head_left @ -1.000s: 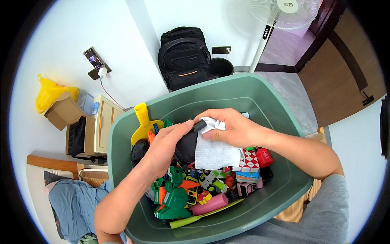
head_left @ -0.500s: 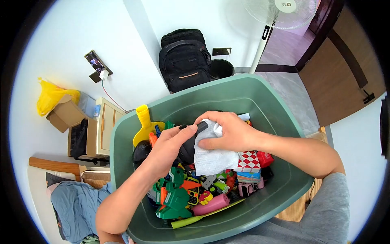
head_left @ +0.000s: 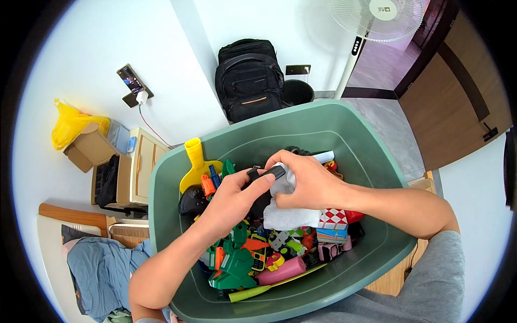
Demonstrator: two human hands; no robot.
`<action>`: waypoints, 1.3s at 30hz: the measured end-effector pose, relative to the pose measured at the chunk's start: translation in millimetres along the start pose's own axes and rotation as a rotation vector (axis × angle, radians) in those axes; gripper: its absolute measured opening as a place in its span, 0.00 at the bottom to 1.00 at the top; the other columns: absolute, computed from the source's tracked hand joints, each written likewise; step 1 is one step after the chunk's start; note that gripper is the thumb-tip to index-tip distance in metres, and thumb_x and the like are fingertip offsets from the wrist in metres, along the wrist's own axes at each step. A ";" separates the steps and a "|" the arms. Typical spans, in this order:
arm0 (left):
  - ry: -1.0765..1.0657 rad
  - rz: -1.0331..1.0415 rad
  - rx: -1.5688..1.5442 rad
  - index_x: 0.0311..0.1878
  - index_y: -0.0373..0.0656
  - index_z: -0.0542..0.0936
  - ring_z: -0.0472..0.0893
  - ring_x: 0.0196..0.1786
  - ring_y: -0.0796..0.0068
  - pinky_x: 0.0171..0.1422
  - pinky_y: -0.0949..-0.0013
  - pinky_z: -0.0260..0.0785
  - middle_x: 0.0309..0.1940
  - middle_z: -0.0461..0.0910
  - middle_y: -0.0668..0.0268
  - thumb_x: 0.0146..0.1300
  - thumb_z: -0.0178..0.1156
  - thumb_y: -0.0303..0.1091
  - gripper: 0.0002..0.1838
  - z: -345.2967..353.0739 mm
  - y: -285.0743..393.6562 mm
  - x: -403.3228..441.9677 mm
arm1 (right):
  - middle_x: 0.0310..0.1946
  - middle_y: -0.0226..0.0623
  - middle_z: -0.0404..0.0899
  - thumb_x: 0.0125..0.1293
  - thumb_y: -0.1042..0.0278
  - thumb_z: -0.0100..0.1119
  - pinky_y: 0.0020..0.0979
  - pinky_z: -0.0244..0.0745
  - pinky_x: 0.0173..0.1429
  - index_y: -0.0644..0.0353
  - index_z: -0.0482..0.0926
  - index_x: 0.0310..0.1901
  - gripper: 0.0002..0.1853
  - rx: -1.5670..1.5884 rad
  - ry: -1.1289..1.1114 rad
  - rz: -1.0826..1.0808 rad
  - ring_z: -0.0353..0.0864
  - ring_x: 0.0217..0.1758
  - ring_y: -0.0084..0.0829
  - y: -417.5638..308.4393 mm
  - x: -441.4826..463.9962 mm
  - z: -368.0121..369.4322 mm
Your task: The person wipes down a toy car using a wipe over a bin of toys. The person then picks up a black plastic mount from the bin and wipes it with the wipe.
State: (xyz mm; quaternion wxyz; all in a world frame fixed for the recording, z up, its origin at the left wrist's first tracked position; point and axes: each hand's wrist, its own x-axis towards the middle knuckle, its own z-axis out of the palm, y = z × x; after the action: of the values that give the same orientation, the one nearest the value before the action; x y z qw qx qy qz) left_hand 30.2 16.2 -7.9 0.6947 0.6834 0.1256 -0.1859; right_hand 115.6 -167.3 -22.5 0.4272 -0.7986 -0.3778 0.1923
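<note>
From where I stand, following the head view, both hands are over the big green tub [head_left: 377, 156], and the small black piece [head_left: 276, 172] is up between them, above the heap of toys. The left hand [head_left: 230, 200] has it pinched, thumb laid along it and fingers curled in behind; I'd say that is to steady it while its end faces the other hand. The right hand [head_left: 312, 183] is closed on a white cloth [head_left: 291, 218], bunched up by the black piece, with the loose part hanging over the toys. Bunching it like that probably keeps the fabric firm under the fingers. What the dark shape beneath the hands is, I can't tell

The yellow scoop [head_left: 195, 153] leans handle-up in a far corner, likely propped by the tub's wall, while the pink cylinder [head_left: 285, 271] lies at the near side beside a lime-green stick [head_left: 249, 293]

As for pose, the left forearm slants up from the lower left, its wrist fairly straight. The right arm comes in from the side, elbow bent near the grey sleeve [head_left: 439, 264], forearm almost level, fingertips turned towards the left hand's
</note>
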 end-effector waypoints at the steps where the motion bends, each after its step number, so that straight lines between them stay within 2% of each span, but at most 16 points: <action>1: 0.003 -0.024 0.015 0.55 0.38 0.80 0.79 0.45 0.86 0.50 0.78 0.70 0.43 0.83 0.71 0.72 0.57 0.42 0.18 -1.1 0.5 0.3 | 0.37 0.54 0.82 0.49 0.63 0.69 0.39 0.76 0.48 0.66 0.75 0.49 0.26 0.001 -0.001 0.000 0.85 0.42 0.42 -1.3 0.0 -1.7; 4: -0.002 -0.029 -0.063 0.54 0.39 0.80 0.81 0.43 0.83 0.47 0.76 0.73 0.42 0.83 0.69 0.71 0.57 0.42 0.18 -2.5 2.6 1.4 | 0.40 0.54 0.82 0.48 0.63 0.70 0.37 0.76 0.51 0.65 0.76 0.51 0.28 0.062 -0.098 0.035 0.84 0.45 0.42 1.7 2.9 -8.3; 6: -0.014 -0.046 -0.107 0.54 0.38 0.80 0.82 0.41 0.81 0.45 0.75 0.75 0.42 0.83 0.68 0.71 0.57 0.42 0.18 -4.6 4.7 2.2 | 0.41 0.51 0.83 0.48 0.64 0.70 0.35 0.77 0.53 0.65 0.76 0.54 0.29 0.046 -0.054 -0.131 0.84 0.46 0.40 10.4 7.2 -9.1; 7: -0.026 -0.064 -0.152 0.54 0.37 0.79 0.83 0.40 0.79 0.43 0.74 0.77 0.42 0.83 0.66 0.71 0.57 0.42 0.18 -5.7 5.7 2.5 | 0.41 0.51 0.83 0.48 0.64 0.70 0.35 0.77 0.53 0.65 0.76 0.54 0.29 0.044 -0.055 -0.133 0.84 0.46 0.40 9.9 7.9 -12.6; 9: 0.009 -0.061 -0.190 0.53 0.36 0.80 0.82 0.41 0.80 0.45 0.76 0.75 0.42 0.83 0.67 0.71 0.57 0.43 0.19 -3.7 11.2 -0.1 | 0.49 0.40 0.82 0.51 0.71 0.69 0.29 0.75 0.56 0.59 0.76 0.58 0.29 0.168 -0.187 -0.019 0.80 0.51 0.26 4.2 8.2 -22.0; 10: 0.042 -0.058 -0.228 0.52 0.35 0.80 0.81 0.42 0.82 0.47 0.77 0.73 0.42 0.83 0.67 0.71 0.57 0.43 0.20 -3.1 13.1 -1.0 | 0.50 0.36 0.82 0.54 0.76 0.66 0.27 0.74 0.57 0.59 0.76 0.62 0.30 0.215 -0.218 -0.050 0.78 0.52 0.20 2.5 8.7 -25.2; 13: 0.000 -0.010 -0.287 0.54 0.35 0.80 0.81 0.47 0.81 0.52 0.76 0.72 0.46 0.83 0.66 0.71 0.58 0.43 0.20 -7.9 13.2 -2.0 | 0.52 0.32 0.82 0.55 0.78 0.64 0.25 0.73 0.57 0.60 0.73 0.65 0.32 0.361 -0.196 -0.120 0.77 0.51 0.18 6.3 10.2 -26.7; 14: -0.011 0.001 -0.288 0.55 0.35 0.80 0.80 0.49 0.81 0.54 0.76 0.71 0.48 0.83 0.66 0.71 0.57 0.43 0.20 -9.2 13.9 -2.5 | 0.54 0.30 0.81 0.57 0.81 0.60 0.24 0.72 0.58 0.60 0.72 0.67 0.33 0.402 -0.234 -0.085 0.75 0.52 0.16 4.8 10.1 -29.7; 21: -0.027 -0.003 -0.279 0.55 0.36 0.80 0.79 0.48 0.83 0.53 0.77 0.69 0.46 0.83 0.67 0.71 0.58 0.43 0.20 -8.9 10.2 -1.2 | 0.53 0.29 0.81 0.59 0.81 0.54 0.23 0.72 0.57 0.62 0.73 0.66 0.29 0.440 -0.246 -0.075 0.75 0.51 0.16 9.5 12.2 -27.8; 23: 0.014 0.042 -0.173 0.54 0.36 0.78 0.83 0.40 0.80 0.44 0.75 0.78 0.42 0.83 0.67 0.71 0.56 0.42 0.19 -8.1 4.8 2.0 | 0.51 0.29 0.81 0.60 0.80 0.54 0.23 0.71 0.56 0.62 0.76 0.63 0.26 0.447 -0.194 -0.069 0.76 0.50 0.17 11.3 12.0 -21.6; 27: 0.037 0.045 -0.099 0.55 0.38 0.79 0.82 0.41 0.81 0.45 0.76 0.76 0.42 0.82 0.68 0.71 0.57 0.42 0.18 -6.3 5.2 0.6 | 0.48 0.30 0.82 0.61 0.78 0.52 0.23 0.72 0.55 0.61 0.78 0.60 0.23 0.338 -0.135 -0.080 0.76 0.49 0.17 10.5 9.5 -17.1; 30: 0.029 0.034 -0.107 0.54 0.38 0.79 0.81 0.42 0.83 0.47 0.77 0.74 0.42 0.82 0.69 0.70 0.58 0.42 0.18 -5.2 5.9 -0.7 | 0.46 0.31 0.82 0.63 0.76 0.54 0.24 0.73 0.53 0.62 0.78 0.57 0.20 0.309 -0.124 0.000 0.76 0.47 0.16 8.4 7.6 -14.2; 32: 0.021 0.042 -0.084 0.54 0.38 0.80 0.79 0.44 0.84 0.50 0.77 0.72 0.42 0.82 0.70 0.70 0.58 0.42 0.18 -1.4 7.9 -2.5 | 0.41 0.37 0.84 0.59 0.71 0.60 0.29 0.76 0.48 0.62 0.80 0.52 0.18 0.362 -0.047 -0.040 0.81 0.41 0.23 11.6 7.6 -8.2; 33: 0.020 0.042 -0.084 0.54 0.38 0.80 0.79 0.44 0.84 0.50 0.77 0.72 0.42 0.82 0.70 0.70 0.58 0.42 0.18 -0.6 6.9 -2.7 | 0.41 0.37 0.84 0.59 0.71 0.60 0.29 0.76 0.48 0.62 0.80 0.52 0.18 0.362 -0.047 -0.040 0.81 0.41 0.23 9.4 5.7 -7.2; 35: -0.009 0.005 -0.048 0.54 0.38 0.80 0.78 0.44 0.85 0.51 0.77 0.70 0.42 0.82 0.71 0.71 0.58 0.43 0.19 0.3 4.7 -3.0 | 0.42 0.30 0.80 0.60 0.74 0.62 0.25 0.73 0.51 0.61 0.78 0.52 0.17 0.322 -0.083 0.035 0.77 0.46 0.19 3.7 1.9 -6.6; 39: -0.003 -0.016 -0.005 0.55 0.38 0.80 0.78 0.43 0.86 0.49 0.77 0.70 0.42 0.82 0.71 0.71 0.58 0.43 0.19 -0.7 1.3 -1.3 | 0.45 0.33 0.78 0.56 0.72 0.66 0.28 0.73 0.55 0.61 0.75 0.53 0.21 0.306 -0.081 0.104 0.78 0.49 0.23 1.1 -1.1 -1.7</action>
State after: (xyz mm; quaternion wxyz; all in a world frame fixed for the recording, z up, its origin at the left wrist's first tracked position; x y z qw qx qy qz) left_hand 29.6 17.0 -6.1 0.6953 0.6802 0.1302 -0.1922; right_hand 116.4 -169.5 -22.4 0.5175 -0.7344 -0.3192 0.3016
